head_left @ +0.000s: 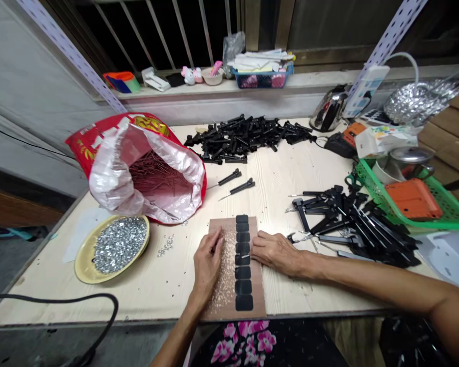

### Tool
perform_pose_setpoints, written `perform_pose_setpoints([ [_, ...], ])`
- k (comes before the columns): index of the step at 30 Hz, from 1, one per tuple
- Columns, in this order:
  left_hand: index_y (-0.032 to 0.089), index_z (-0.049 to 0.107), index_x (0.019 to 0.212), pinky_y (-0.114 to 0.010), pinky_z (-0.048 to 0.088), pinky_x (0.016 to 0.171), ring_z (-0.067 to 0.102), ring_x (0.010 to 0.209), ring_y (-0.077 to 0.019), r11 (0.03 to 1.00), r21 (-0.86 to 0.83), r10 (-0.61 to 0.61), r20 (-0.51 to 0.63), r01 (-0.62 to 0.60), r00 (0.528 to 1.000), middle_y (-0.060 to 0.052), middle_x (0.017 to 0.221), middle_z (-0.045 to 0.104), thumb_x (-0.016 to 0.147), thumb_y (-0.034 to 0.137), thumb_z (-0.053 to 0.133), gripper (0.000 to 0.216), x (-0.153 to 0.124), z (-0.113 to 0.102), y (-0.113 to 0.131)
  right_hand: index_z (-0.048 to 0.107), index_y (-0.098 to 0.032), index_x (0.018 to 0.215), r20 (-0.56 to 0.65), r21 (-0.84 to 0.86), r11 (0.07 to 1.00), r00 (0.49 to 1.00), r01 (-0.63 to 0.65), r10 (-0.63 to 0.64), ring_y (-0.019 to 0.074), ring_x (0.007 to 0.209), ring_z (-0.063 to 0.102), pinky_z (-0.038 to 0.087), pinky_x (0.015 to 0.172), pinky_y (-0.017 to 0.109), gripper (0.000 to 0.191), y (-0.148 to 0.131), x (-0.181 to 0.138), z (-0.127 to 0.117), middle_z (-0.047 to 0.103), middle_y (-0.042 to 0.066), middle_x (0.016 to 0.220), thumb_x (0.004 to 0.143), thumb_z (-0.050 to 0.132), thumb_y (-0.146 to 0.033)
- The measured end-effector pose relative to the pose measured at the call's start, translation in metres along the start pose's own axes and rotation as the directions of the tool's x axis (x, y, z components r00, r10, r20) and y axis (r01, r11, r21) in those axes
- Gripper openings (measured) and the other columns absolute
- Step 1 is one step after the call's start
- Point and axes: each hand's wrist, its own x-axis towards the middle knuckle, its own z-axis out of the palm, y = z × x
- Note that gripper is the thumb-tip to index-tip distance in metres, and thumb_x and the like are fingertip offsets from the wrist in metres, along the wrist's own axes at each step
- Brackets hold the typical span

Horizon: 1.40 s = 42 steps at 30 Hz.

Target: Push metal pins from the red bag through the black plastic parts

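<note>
A brown board [224,298] lies at the table's front edge, bearing a column of black rounded pads [244,302] and a scatter of pale specks. My left hand [208,260] rests on the board's left part, its fingers curled and pressed together; whatever they hold is hidden. From the right, my right hand [275,252] reaches the middle pads with its fingers closed. A small thin silver piece [245,256] shows on a pad by its fingertips; I cannot tell if the hand grips it. Two black-handled pieces with thin metal shafts [241,187] lie beyond the board.
On the left stand a yellow bowl [82,272] of small silver parts and a red-and-white sack [103,178] of reddish-brown thin rods. Black plastic parts [248,135] are heaped at the back. More black parts with metal shafts [352,224] lie right, near a green basket [453,216].
</note>
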Motion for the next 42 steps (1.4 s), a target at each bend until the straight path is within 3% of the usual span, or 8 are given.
perform_pose_setpoints([
  [6, 0.024, 0.060, 0.120, -0.031, 0.050, 0.083, 0.062, 0.095, -0.0181, 0.998, -0.054, 0.015, -0.038, -0.017, 0.999, -0.006, 0.103, 0.065, 0.089, 0.030, 0.049, 0.034, 0.000, -0.001, -0.005, 0.063, -0.022, 0.079, 0.062, -0.171, 0.969, 0.980, -0.176, 0.188, 0.0154, 0.071, 0.053, 0.032, 0.057, 0.027, 0.008, 0.037, -0.029, -0.061, 0.061, 0.001, 0.079, 0.085, 0.059, -0.023],
  [10, 0.022, 0.062, 0.118, -0.032, 0.051, 0.082, 0.062, 0.094, -0.0185, 0.997, -0.077, 0.000, -0.038, -0.003, 0.999, -0.007, 0.102, 0.066, 0.089, 0.028, 0.048, 0.033, -0.001, 0.001, 0.000, 0.064, -0.024, 0.081, 0.027, -0.237, 0.959, 0.986, -0.153, 0.164, 0.0164, 0.072, 0.056, 0.032, 0.069, 0.032, 0.009, 0.061, -0.002, -0.092, 0.064, 0.001, 0.080, 0.087, 0.058, -0.027],
  [14, 0.022, 0.061, 0.118, -0.033, 0.050, 0.086, 0.061, 0.099, -0.0185, 0.996, -0.084, 0.003, -0.033, -0.005, 0.999, -0.008, 0.106, 0.065, 0.091, 0.025, 0.045, 0.032, -0.007, -0.004, 0.005, 0.065, -0.021, 0.092, -0.154, -0.291, 0.943, 0.981, -0.161, 0.120, 0.0191, 0.079, 0.054, 0.031, 0.069, 0.032, 0.022, 0.074, 0.073, -0.061, 0.066, 0.005, 0.087, 0.095, 0.044, -0.027],
  [20, 0.020, 0.060, 0.117, -0.034, 0.049, 0.083, 0.060, 0.096, -0.0203, 0.985, 0.165, -0.008, -0.251, 0.051, 0.968, -0.010, 0.102, 0.061, 0.091, 0.025, 0.043, 0.032, -0.017, -0.046, -0.023, 0.064, -0.021, 0.103, -0.058, -0.340, 0.938, 0.994, 0.064, -0.089, 0.0204, 0.087, 0.048, 0.030, 0.076, 0.033, 0.021, 0.096, 0.144, 0.010, 0.064, 0.006, 0.092, 0.095, 0.045, -0.026],
  [25, 0.013, 0.059, 0.115, -0.032, 0.047, 0.076, 0.060, 0.088, -0.0204, 0.880, 0.459, 0.013, -0.280, 0.122, 0.960, -0.011, 0.098, 0.059, 0.093, 0.026, 0.038, 0.033, -0.009, -0.075, -0.055, 0.063, -0.016, 0.093, -0.094, -0.325, 0.944, 0.992, 0.050, -0.085, 0.0201, 0.087, 0.048, 0.035, 0.074, 0.030, 0.025, 0.100, 0.140, 0.021, 0.062, 0.009, 0.092, 0.096, 0.039, -0.023],
  [33, 0.015, 0.064, 0.096, -0.028, 0.030, 0.050, 0.058, 0.070, -0.0182, 0.518, 0.817, -0.248, -0.139, 0.253, 0.959, -0.009, 0.094, 0.058, 0.093, 0.021, 0.035, 0.030, 0.022, -0.075, -0.057, 0.060, -0.016, 0.108, -0.297, -0.091, 0.995, 0.955, -0.047, 0.018, 0.0173, 0.086, 0.058, 0.046, 0.073, 0.027, 0.027, 0.078, 0.099, 0.001, 0.061, 0.008, 0.101, 0.097, 0.038, -0.025],
  [38, 0.013, 0.065, 0.090, -0.029, 0.030, 0.051, 0.058, 0.076, -0.0203, 0.582, 0.783, -0.185, -0.136, 0.220, 0.973, -0.011, 0.093, 0.060, 0.092, 0.020, 0.036, 0.030, 0.023, -0.080, -0.059, 0.063, -0.019, 0.106, -0.356, 0.041, 0.996, 0.930, -0.085, 0.093, 0.0163, 0.085, 0.060, 0.049, 0.070, 0.027, 0.024, 0.046, 0.078, -0.009, 0.062, 0.006, 0.098, 0.094, 0.043, -0.023],
  [42, 0.014, 0.066, 0.090, -0.027, 0.038, 0.058, 0.057, 0.075, -0.0178, 0.888, 0.404, -0.152, -0.190, 0.218, 0.970, -0.009, 0.091, 0.063, 0.088, 0.028, 0.046, 0.024, 0.020, -0.081, -0.046, 0.064, -0.019, 0.102, -0.364, 0.190, 0.980, 0.922, -0.062, 0.129, 0.0150, 0.083, 0.061, 0.050, 0.071, 0.027, 0.021, 0.010, 0.071, -0.013, 0.062, 0.005, 0.095, 0.093, 0.046, -0.025],
])
